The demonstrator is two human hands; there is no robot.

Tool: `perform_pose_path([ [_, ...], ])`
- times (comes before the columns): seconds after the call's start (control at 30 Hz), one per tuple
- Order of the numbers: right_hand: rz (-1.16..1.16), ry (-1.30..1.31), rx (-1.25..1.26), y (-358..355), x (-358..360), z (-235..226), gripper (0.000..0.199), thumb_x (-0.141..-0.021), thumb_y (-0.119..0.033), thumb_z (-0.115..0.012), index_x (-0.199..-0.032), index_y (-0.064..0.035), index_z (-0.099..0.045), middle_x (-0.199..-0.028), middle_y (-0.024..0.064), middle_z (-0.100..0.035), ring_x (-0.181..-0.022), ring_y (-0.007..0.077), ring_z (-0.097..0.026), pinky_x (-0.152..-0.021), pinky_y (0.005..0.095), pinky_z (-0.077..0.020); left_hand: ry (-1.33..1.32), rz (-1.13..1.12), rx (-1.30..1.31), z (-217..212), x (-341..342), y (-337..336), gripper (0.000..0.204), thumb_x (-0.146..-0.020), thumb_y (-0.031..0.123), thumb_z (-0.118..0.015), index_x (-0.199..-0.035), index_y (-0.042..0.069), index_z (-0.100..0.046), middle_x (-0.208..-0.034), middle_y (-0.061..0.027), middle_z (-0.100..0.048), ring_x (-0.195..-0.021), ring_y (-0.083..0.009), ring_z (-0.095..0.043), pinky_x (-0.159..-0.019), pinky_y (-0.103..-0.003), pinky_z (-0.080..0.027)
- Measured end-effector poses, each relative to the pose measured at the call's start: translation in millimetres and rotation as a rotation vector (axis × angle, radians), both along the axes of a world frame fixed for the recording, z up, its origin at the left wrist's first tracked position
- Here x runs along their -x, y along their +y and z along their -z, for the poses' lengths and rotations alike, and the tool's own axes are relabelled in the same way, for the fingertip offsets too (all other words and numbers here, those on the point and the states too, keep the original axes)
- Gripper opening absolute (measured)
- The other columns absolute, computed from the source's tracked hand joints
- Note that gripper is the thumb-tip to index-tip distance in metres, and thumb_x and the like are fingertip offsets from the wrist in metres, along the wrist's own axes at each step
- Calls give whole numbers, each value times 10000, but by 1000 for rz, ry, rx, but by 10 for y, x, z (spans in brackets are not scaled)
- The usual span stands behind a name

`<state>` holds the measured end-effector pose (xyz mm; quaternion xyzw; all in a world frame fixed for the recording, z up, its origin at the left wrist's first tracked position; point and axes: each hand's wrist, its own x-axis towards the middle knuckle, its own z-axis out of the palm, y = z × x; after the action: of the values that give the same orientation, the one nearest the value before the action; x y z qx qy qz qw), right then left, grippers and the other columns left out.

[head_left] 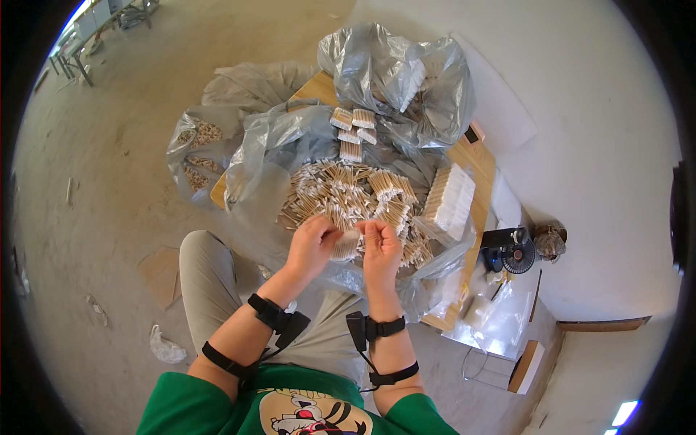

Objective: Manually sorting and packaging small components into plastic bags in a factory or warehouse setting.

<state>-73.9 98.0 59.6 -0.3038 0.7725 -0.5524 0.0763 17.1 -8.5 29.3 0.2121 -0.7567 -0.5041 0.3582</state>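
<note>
Over a heap of loose wooden-stick cotton swabs (326,190), my two hands are close together. My left hand (313,245) is closed on the left side of a small clear pack of cotton swabs (346,246). At the pack's upper right, my right hand (381,245) has thumb and forefinger pinched together; what lies between those fingertips is too small to make out. The heap lies on a large grey plastic bag (268,145), spread open on a wooden table. Several small swab packs (351,151) sit beyond the heap.
A row of white-ended swab packs (449,199) stands at the table's right. Another grey plastic bag (395,69) bulges at the far edge. To the left is a bag of brownish pieces (203,156). A small black fan (518,255) stands beyond the wooden table (480,163).
</note>
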Motion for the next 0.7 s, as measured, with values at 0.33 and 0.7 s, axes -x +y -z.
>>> perform_pose_path([
  [0.33,57,-736,208,183,-172,283,233,-959,-236,-522,-1053,-23,-517,-816,26,-585,-674,85,-538,-577,204,-441,48,-255,-184,120,85,5,133,-870,80,-600,-823,21,-490,-680,-118,-534,-583,-258,-509,-553,-343,-423],
  [0.7,33,-476,150,183,-85,260,180,-944,-223,-551,-951,-44,-560,-743,-13,-561,-627,46,-504,-535,219,-433,1,15,-490,78,41,-18,152,-876,130,-628,-878,12,-533,-668,4,-548,-617,-60,-485,-537,-236,-401],
])
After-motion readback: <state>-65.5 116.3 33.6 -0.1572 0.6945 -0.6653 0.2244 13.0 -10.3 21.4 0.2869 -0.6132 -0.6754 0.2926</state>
